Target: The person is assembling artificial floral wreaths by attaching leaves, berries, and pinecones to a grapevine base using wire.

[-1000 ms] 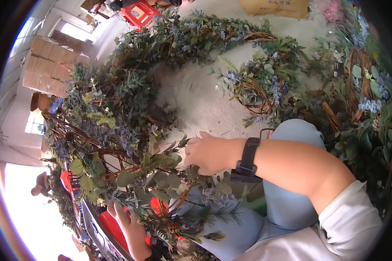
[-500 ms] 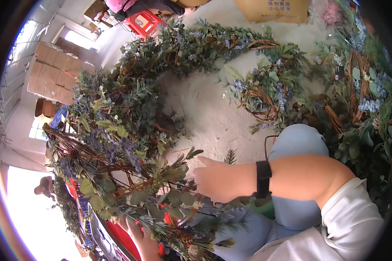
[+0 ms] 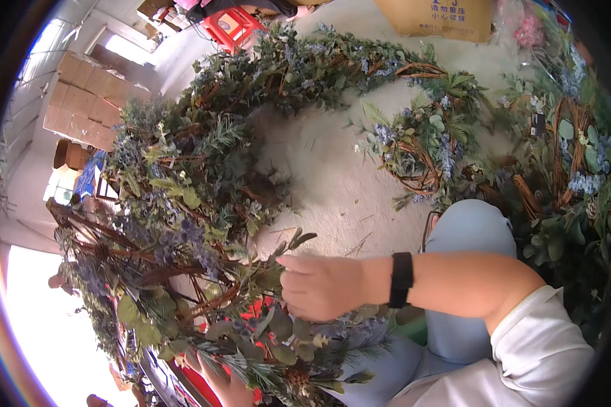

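The fingers [image 3: 296, 279] of your right hand [image 3: 327, 288] are now curling in closer to the twig wreath [image 3: 214, 305] overlapping your left thigh [image 3: 397, 363], seemingly working its foliage [image 3: 282, 325]; their grip isn't showing, nor is that of your partly hidden left hand [image 3: 229, 388].

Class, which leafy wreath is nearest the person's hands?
The lower-left wreath, with a pine cone at its lower edge: the left hand and right hand are at it, while other wreaths are farther off.

1. Twig wreath [image 3: 219, 330] lies left of the right hand [image 3: 322, 288].
2. Beyond it, a foliage garland [image 3: 299, 76] spreads across the floor [image 3: 329, 193].
3. Behind the garland: stool [image 3: 233, 30] left, carton [image 3: 438, 19] right.
4. Stacked boxes [image 3: 88, 102] stand far left.
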`<state>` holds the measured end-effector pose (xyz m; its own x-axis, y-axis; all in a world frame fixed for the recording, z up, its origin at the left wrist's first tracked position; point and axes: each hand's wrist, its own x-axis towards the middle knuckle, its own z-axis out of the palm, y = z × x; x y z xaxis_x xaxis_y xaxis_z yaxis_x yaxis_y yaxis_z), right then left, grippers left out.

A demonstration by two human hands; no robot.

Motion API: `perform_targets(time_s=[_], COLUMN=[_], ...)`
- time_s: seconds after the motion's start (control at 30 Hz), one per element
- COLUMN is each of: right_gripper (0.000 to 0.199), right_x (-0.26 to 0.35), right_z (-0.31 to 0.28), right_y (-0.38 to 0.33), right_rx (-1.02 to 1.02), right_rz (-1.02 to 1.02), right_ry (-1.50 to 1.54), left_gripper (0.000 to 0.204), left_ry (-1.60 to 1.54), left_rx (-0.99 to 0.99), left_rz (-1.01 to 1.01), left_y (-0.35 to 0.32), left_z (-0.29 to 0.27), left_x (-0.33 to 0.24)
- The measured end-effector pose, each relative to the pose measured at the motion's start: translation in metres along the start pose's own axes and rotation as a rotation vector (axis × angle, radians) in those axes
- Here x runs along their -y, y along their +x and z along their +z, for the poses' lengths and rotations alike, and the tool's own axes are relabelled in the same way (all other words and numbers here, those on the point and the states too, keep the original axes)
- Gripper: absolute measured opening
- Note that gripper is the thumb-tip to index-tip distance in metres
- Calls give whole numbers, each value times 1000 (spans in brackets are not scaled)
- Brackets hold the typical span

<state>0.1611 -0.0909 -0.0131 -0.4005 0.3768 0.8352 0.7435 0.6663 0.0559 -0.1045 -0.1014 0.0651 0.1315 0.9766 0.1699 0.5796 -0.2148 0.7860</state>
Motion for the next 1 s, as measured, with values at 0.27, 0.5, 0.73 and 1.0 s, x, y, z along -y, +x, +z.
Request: perform_targets(time_s=[0.27,0.5,0.73,1.0], right_gripper=[5,19,36,54], right_x=[-3,-64,-102,-60], right_z=[33,-16,-50,-42], right_y=[-40,-49,-22,-29], right_rx=[444,1154,109,-86], right_rz=[210,820,1151,1231], right_ry=[139,231,518,1051], left_gripper=[57,34,22,41], left_ry=[150,386,524,676], left_rx=[79,114,204,530], left_rz=[86,271,372,766], left_y=[26,33,42,30], left_z=[5,15,30,72], left_x=[10,-22,-43,-111])
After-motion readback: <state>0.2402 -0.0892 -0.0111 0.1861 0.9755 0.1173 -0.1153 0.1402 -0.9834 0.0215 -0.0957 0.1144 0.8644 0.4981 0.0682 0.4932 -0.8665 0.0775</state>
